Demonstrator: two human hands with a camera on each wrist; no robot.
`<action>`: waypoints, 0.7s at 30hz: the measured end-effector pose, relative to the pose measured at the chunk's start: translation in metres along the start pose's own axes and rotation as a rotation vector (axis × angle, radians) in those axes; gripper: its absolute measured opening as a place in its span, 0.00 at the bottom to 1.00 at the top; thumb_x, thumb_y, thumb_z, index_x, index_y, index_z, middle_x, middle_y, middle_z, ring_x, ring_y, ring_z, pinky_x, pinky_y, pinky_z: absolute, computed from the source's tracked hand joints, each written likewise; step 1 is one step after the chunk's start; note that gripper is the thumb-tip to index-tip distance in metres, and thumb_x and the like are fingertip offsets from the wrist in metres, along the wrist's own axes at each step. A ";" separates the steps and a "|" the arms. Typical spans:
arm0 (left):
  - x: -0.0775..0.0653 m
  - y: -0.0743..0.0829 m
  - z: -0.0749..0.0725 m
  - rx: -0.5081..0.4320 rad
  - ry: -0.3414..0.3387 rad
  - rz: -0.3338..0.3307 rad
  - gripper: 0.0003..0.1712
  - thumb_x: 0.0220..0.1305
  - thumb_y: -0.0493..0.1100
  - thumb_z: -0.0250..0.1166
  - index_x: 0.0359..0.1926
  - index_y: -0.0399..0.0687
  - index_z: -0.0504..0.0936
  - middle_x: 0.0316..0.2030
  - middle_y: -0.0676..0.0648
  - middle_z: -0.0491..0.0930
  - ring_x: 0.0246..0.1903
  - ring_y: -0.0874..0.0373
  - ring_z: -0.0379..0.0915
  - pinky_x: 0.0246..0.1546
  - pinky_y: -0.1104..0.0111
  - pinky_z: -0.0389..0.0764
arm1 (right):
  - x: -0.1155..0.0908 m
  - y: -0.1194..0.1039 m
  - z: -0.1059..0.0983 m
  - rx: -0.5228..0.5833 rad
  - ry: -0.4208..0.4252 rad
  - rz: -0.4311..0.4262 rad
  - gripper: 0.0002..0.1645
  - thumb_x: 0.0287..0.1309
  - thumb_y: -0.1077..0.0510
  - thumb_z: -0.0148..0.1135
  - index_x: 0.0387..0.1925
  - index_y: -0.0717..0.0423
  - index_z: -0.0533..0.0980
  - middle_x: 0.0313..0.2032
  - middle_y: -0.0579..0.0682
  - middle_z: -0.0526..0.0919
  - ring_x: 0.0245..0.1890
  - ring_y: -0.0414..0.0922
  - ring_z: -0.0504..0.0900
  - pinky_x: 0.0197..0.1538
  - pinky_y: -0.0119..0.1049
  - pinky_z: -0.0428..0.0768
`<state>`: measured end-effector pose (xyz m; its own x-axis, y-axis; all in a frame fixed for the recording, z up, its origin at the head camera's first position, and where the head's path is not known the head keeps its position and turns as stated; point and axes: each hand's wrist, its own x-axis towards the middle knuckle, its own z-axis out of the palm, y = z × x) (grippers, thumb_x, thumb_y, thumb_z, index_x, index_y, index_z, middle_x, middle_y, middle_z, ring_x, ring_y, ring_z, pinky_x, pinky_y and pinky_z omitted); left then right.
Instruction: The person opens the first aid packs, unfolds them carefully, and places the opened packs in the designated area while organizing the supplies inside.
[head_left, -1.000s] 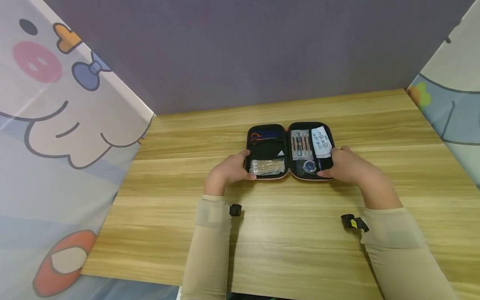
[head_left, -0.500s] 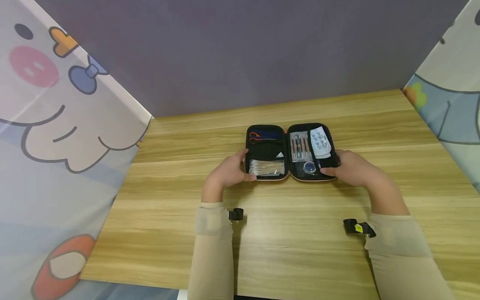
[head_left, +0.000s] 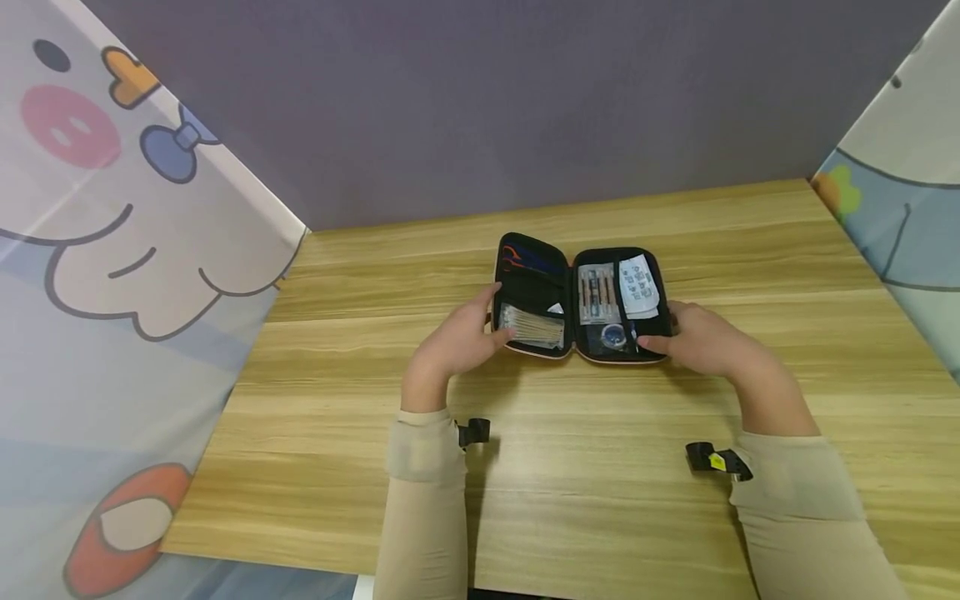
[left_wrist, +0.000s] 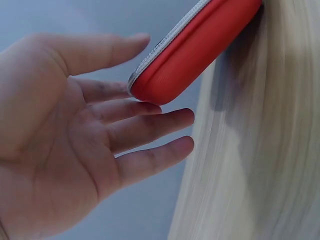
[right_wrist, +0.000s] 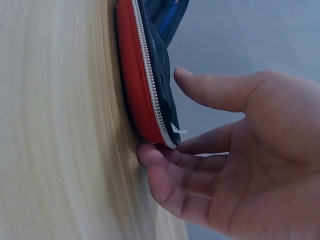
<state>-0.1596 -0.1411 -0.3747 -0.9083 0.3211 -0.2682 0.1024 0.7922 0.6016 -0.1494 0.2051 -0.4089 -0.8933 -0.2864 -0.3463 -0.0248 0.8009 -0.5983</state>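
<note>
A red zippered case [head_left: 572, 296] lies unfolded on the wooden table, its black inside facing up. My left hand [head_left: 459, 340] holds the outer edge of the left half, thumb over the rim and fingers behind it; that half is tilted up. In the left wrist view, the fingers [left_wrist: 150, 131] reach fairly straight under the case's red shell. The right half rests on the table, with my right hand [head_left: 708, 340] at its outer edge, thumb inside and fingers curled beneath. Scissors with orange handles [head_left: 513, 257], bagged cotton swabs [head_left: 534, 327], a printed white paper [head_left: 638, 286] and slim packets [head_left: 598, 293] sit inside.
The wooden tabletop [head_left: 322, 400] extends around the case. A grey partition [head_left: 480, 108] stands at the back, and cartoon-printed walls flank the left [head_left: 150, 333] and right [head_left: 922, 208]. Black wrist cameras [head_left: 474, 432] jut inward from both sleeves.
The left half of the case has lifted from flat to tilted, its outer edge rising with my left hand. My right hand shifted slightly outward along the right edge.
</note>
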 end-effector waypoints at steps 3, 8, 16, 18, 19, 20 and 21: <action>0.000 0.002 -0.001 0.025 0.045 0.008 0.46 0.78 0.49 0.62 0.87 0.51 0.49 0.78 0.37 0.68 0.73 0.41 0.72 0.73 0.48 0.75 | 0.001 -0.002 0.001 0.007 0.007 -0.018 0.51 0.76 0.46 0.62 0.75 0.84 0.55 0.62 0.81 0.77 0.64 0.75 0.76 0.69 0.74 0.70; 0.001 -0.001 -0.002 -0.002 0.107 0.007 0.44 0.78 0.46 0.61 0.86 0.49 0.51 0.73 0.37 0.75 0.65 0.42 0.80 0.66 0.51 0.82 | 0.004 -0.005 0.002 0.025 0.011 -0.035 0.48 0.75 0.47 0.64 0.74 0.82 0.58 0.53 0.73 0.84 0.50 0.62 0.80 0.63 0.68 0.76; 0.000 -0.005 -0.001 0.034 0.103 -0.007 0.43 0.79 0.47 0.61 0.85 0.45 0.53 0.76 0.37 0.72 0.66 0.42 0.80 0.69 0.50 0.80 | 0.006 -0.006 0.003 0.017 0.004 -0.045 0.47 0.72 0.49 0.67 0.73 0.81 0.61 0.52 0.71 0.85 0.46 0.58 0.79 0.57 0.61 0.80; -0.001 -0.006 0.000 0.073 0.077 -0.025 0.43 0.79 0.48 0.61 0.85 0.43 0.53 0.76 0.37 0.72 0.66 0.43 0.80 0.70 0.51 0.79 | 0.005 -0.004 0.003 0.008 -0.002 -0.045 0.47 0.70 0.50 0.69 0.72 0.81 0.62 0.49 0.70 0.86 0.42 0.56 0.79 0.53 0.55 0.80; -0.002 -0.006 0.001 0.088 0.061 -0.032 0.43 0.79 0.48 0.61 0.85 0.42 0.54 0.76 0.36 0.71 0.66 0.43 0.80 0.71 0.52 0.78 | 0.004 -0.003 0.002 0.006 -0.006 -0.046 0.48 0.69 0.50 0.70 0.72 0.82 0.62 0.49 0.70 0.86 0.41 0.56 0.79 0.51 0.53 0.79; -0.002 -0.007 0.001 0.100 0.045 -0.034 0.43 0.79 0.47 0.61 0.85 0.41 0.54 0.77 0.36 0.69 0.68 0.43 0.78 0.71 0.53 0.78 | 0.004 -0.002 0.002 0.001 -0.008 -0.044 0.49 0.68 0.51 0.71 0.72 0.82 0.61 0.49 0.71 0.86 0.41 0.56 0.79 0.50 0.53 0.79; -0.002 -0.007 0.002 0.102 0.029 -0.035 0.43 0.79 0.47 0.62 0.84 0.39 0.54 0.78 0.37 0.67 0.69 0.43 0.78 0.71 0.54 0.79 | 0.003 -0.001 0.002 -0.006 -0.007 -0.043 0.50 0.66 0.51 0.72 0.72 0.82 0.61 0.51 0.72 0.85 0.42 0.56 0.79 0.51 0.53 0.79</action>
<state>-0.1575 -0.1469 -0.3798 -0.9233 0.2782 -0.2646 0.1100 0.8519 0.5120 -0.1511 0.2021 -0.4105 -0.8883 -0.3243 -0.3251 -0.0661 0.7910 -0.6082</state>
